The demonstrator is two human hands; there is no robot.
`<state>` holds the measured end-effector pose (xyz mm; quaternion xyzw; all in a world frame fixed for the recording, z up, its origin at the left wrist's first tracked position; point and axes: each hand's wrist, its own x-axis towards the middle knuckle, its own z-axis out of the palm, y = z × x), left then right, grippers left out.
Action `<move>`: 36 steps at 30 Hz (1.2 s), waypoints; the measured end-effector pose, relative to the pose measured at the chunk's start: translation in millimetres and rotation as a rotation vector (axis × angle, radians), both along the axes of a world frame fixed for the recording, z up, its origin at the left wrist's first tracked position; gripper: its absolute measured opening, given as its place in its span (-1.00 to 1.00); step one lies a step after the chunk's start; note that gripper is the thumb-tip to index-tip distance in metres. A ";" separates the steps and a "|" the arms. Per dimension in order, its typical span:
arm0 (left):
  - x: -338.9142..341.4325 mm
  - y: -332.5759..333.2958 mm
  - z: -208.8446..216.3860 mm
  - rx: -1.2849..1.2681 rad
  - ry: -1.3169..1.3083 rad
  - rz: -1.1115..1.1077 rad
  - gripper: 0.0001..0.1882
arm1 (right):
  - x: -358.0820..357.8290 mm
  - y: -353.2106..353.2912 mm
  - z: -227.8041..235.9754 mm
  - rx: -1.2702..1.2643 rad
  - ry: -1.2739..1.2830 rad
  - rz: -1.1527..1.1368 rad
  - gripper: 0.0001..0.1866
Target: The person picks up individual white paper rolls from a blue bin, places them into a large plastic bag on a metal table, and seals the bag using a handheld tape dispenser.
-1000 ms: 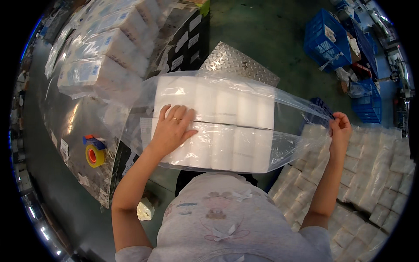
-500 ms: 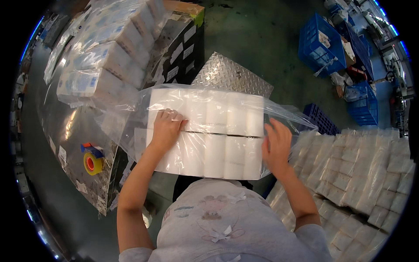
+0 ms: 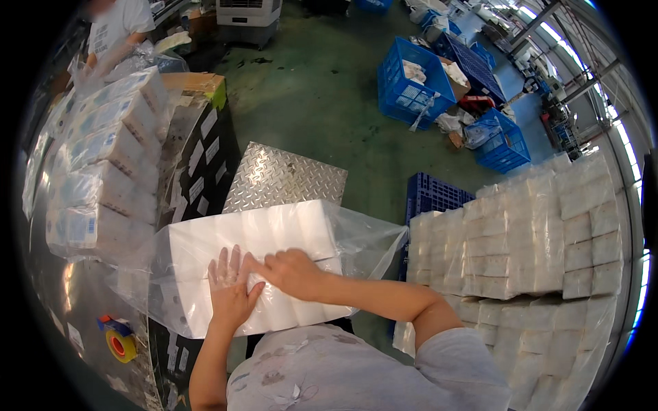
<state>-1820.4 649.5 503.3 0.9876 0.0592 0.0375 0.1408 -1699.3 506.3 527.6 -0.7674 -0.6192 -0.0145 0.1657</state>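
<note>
A block of white paper rolls (image 3: 301,229) in two rows lies in front of my body inside a loose clear plastic bag (image 3: 367,236). Slack film sticks out past both ends of the block. My left hand (image 3: 233,288) lies on the rolls with its fingers spread; they look pale, as if film covers them. Right beside those fingertips, my right hand (image 3: 291,274) has crossed over the block with its fingers curled closed. Whatever they may pinch is hidden.
Wrapped paper packs (image 3: 110,178) are piled on the left table, with a yellow tape roll (image 3: 120,346) nearer. A metal tread plate (image 3: 288,175) lies beyond the block. Stacked bagged rolls (image 3: 521,240) stand right, near blue crates (image 3: 415,79). A person (image 3: 116,31) is at far left.
My right hand has moved left from the bag's right end to beside my left hand, and its fingers have curled. My left hand's fingers have spread. The view has swung right.
</note>
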 end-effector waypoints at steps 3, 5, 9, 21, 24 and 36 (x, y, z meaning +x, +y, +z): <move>-4.0 7.8 3.4 0.001 -0.002 -0.069 -0.33 | -15.4 -10.3 -16.4 -0.099 0.098 0.055 -0.44; -17.5 25.4 0.5 0.023 -0.006 -0.047 -0.32 | -18.7 -12.3 -16.4 -0.140 0.094 0.064 -0.47; -54.8 86.5 9.0 0.070 0.072 0.170 -0.36 | -21.0 -16.2 -25.0 -0.177 0.052 0.038 -0.41; -20.5 40.6 70.5 -0.061 -0.479 0.255 -0.71 | -23.4 -9.7 -25.6 -0.208 0.006 0.042 -0.40; -5.0 36.9 23.4 0.085 -0.101 0.319 -0.39 | -24.6 -5.5 -12.3 -0.250 0.124 0.083 -0.43; -49.8 81.7 -11.3 -0.755 0.053 0.823 -0.23 | -3.7 -102.7 -52.8 -0.084 0.202 -0.796 -0.40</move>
